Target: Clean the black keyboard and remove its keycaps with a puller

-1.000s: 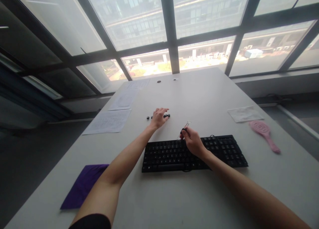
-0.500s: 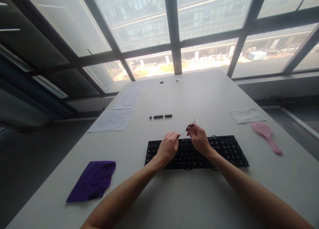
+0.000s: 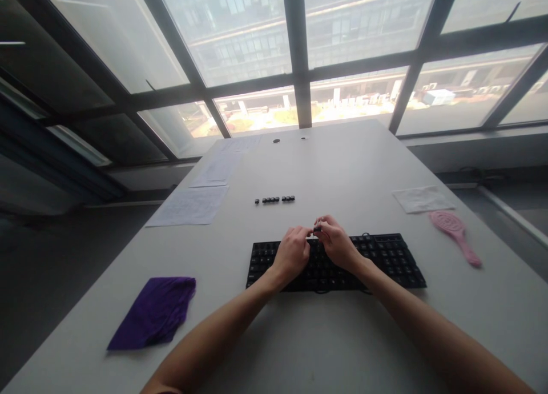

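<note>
A black keyboard (image 3: 385,262) lies in front of me, with both hands over its upper middle. My right hand (image 3: 336,245) is closed around a small keycap puller (image 3: 317,229), its dark part showing between the fingers. The rest of the tool is mostly hidden. Close against its tip, my left hand (image 3: 293,250) has its fingers curled and pinched together. Whatever those fingers hold is too small to make out. Beyond the keyboard, several black keycaps (image 3: 270,200) sit in a row on the white table (image 3: 342,177).
To the left lies a folded purple cloth (image 3: 152,314), with paper sheets (image 3: 188,205) farther back. A pink hairbrush (image 3: 454,231) and a white cloth (image 3: 422,200) are on the right. Two round holes are near the table's far end, by the windows.
My right hand has turned and come down and left, bringing the keycap puller to the left fingertips. Its clear prongs no longer stick up above the hand. My left hand has barely moved.
</note>
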Tool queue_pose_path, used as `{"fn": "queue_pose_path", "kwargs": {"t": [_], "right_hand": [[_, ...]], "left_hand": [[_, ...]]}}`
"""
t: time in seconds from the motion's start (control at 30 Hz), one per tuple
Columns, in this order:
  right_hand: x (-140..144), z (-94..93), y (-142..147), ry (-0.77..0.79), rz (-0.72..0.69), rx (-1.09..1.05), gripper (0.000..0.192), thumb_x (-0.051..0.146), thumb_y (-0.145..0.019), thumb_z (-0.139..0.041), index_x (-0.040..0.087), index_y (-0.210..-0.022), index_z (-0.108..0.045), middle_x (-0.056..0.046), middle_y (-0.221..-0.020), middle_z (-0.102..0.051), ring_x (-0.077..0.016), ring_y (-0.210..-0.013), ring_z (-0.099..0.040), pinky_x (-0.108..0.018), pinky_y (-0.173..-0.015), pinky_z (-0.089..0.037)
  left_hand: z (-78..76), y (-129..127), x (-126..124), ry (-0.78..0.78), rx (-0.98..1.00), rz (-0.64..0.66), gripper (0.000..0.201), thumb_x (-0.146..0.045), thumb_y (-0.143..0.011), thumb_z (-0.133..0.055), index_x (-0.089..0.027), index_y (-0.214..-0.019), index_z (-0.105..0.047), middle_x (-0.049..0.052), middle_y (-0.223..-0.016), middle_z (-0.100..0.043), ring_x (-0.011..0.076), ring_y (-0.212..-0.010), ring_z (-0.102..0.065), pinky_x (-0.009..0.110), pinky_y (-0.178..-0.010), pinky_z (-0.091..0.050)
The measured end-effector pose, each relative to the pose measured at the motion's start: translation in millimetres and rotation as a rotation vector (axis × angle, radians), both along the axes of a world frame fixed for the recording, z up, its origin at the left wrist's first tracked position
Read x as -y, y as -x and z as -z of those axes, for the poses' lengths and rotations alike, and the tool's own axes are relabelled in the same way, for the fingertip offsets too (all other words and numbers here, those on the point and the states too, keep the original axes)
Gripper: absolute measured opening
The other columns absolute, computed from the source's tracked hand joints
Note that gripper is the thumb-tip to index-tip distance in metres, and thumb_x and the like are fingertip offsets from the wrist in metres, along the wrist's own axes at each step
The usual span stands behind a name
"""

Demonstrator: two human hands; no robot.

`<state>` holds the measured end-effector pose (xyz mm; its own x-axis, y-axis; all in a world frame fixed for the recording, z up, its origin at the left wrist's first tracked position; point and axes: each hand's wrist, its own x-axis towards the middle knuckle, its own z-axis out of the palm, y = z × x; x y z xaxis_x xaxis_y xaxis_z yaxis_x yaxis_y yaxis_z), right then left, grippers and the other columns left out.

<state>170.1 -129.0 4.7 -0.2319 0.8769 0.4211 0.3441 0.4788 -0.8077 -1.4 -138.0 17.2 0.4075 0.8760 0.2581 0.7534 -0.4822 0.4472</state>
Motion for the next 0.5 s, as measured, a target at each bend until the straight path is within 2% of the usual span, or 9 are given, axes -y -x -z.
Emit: {"fn": "queue_pose_path", "kwargs": {"t": [0.1, 0.2, 0.33, 0.5], "right_hand": [[3.6, 0.1, -0.8, -0.013, -0.015, 0.066, 0.017, 0.023, -0.099, -0.048, 0.021, -0.088, -0.06, -0.008, -0.111, -0.056, -0.0164, -0.082, -0.058, -0.032, -0.079, -0.047], [7.5, 0.7, -0.8, -0.046, -0.038, 0.093, 0.02, 0.022, -0.1, -0.047, 0.022, -0.084, -0.059, -0.005, -0.097, -0.058, -0.016, -0.076, -0.055, -0.029, -0.073, -0.045], [8.6, 1.1, -1.3, -0.021, -0.016, 0.019, 0.023, 0.024, -0.1, -0.048, 0.021, -0.079, -0.058, -0.002, -0.079, -0.058, -0.0169, -0.073, -0.054, -0.029, -0.07, -0.042], [5.9, 2.1, -3.4, 0.057, 0.036, -0.07, 0.018, 0.021, -0.097, -0.052, 0.02, -0.082, -0.061, -0.001, -0.078, -0.063, -0.0171, -0.074, -0.057, -0.029, -0.071, -0.042]], "left_hand": [[1.6, -2.4, -2.8, -0.007, -0.004, 0.005, 0.032, -0.002, -0.085, -0.048, -0.02, -0.106, -0.064, 0.006, -0.098, -0.066, 0.0237, -0.095, -0.057, 0.038, -0.089, -0.049], [4.1, -3.5, -2.2, -0.018, -0.025, 0.009, 0.023, -0.005, -0.087, -0.05, -0.02, -0.099, -0.063, 0.006, -0.094, -0.065, 0.0238, -0.091, -0.056, 0.037, -0.085, -0.049], [4.6, -3.5, 0.8, -0.029, -0.016, 0.021, 0.02, -0.006, -0.088, -0.051, -0.021, -0.095, -0.063, 0.005, -0.094, -0.065, 0.0234, -0.092, -0.056, 0.037, -0.086, -0.048], [2.3, -3.2, 2.2, -0.015, 0.041, 0.041, 0.009, -0.02, -0.094, -0.058, -0.022, -0.099, -0.066, 0.005, -0.1, -0.066, 0.0232, -0.096, -0.057, 0.038, -0.09, -0.048]]}}
